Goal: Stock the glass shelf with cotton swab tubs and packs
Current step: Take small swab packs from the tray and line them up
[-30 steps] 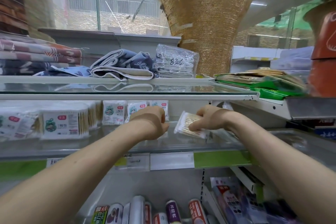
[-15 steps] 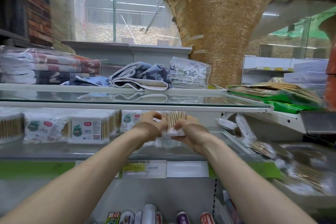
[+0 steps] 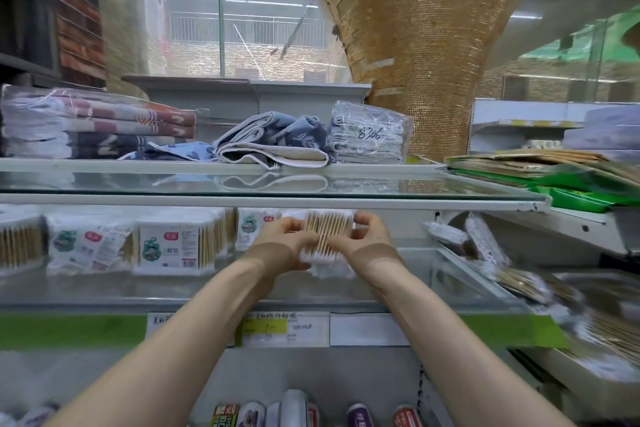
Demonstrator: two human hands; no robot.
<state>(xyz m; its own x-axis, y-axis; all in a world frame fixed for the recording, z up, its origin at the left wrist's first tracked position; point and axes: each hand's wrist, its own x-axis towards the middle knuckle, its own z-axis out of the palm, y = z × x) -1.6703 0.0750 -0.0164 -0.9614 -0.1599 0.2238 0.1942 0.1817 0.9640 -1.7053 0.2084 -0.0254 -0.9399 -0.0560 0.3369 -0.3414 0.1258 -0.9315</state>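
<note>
Two hands meet over the middle of the glass shelf [image 3: 104,288] in the head view. The left hand [image 3: 280,243] and right hand [image 3: 367,239] curl their fingers [image 3: 294,224] round opposite sides of one clear pack of cotton swabs [image 3: 329,227], its sticks upright. Whether it touches the glass, I cannot tell. Labelled swab packs [image 3: 173,243] stand toward the shelf's left end, and loose packs [image 3: 485,246] lie tilted at its right end.
</note>
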